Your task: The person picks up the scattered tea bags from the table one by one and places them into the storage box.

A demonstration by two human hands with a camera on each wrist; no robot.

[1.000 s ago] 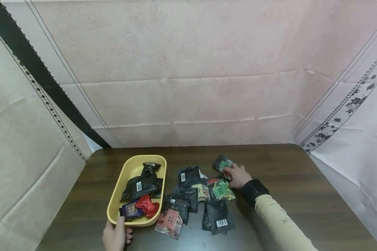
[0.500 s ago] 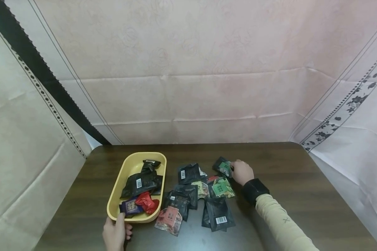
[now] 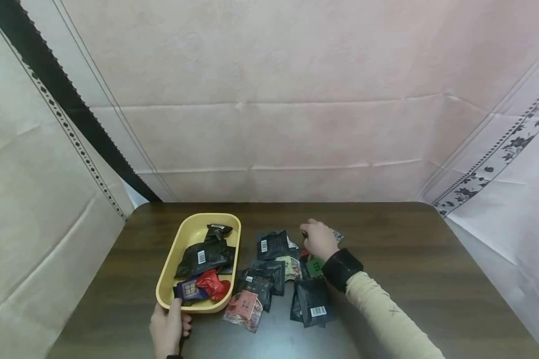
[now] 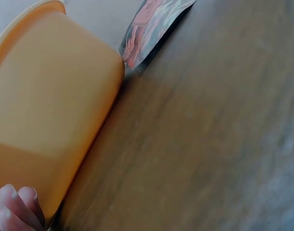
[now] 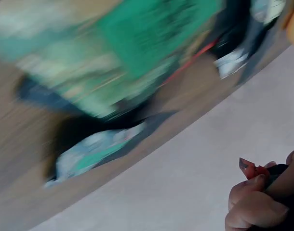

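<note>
A yellow plastic basket (image 3: 165,284) stands at the left, holding several black packets (image 3: 202,257), a purple packet (image 3: 190,289) and a red-wrapped piece (image 3: 212,284). My left hand (image 3: 166,324) grips its near-left corner, thumb at the rim and fingers (image 4: 19,207) against the outer wall. My right hand (image 3: 320,239) is above the back of the packet pile and pinches a small dark packet with a red corner (image 5: 248,168), mostly hidden by the fingers. Under that hand lies a green-labelled packet (image 3: 315,267); behind it, another packet (image 3: 338,235) shows partly.
Between basket and right arm, several black packets (image 3: 314,301) lie overlapping on the dark wooden table (image 3: 413,259). A packet with a pink label (image 3: 245,305) touches the basket's right side. A pale patterned cloth (image 3: 269,139) hangs behind the table.
My right hand has moved left from the back green-labelled packet, which stays on the table, and now carries the small dark packet. My left hand keeps its grip on the basket.
</note>
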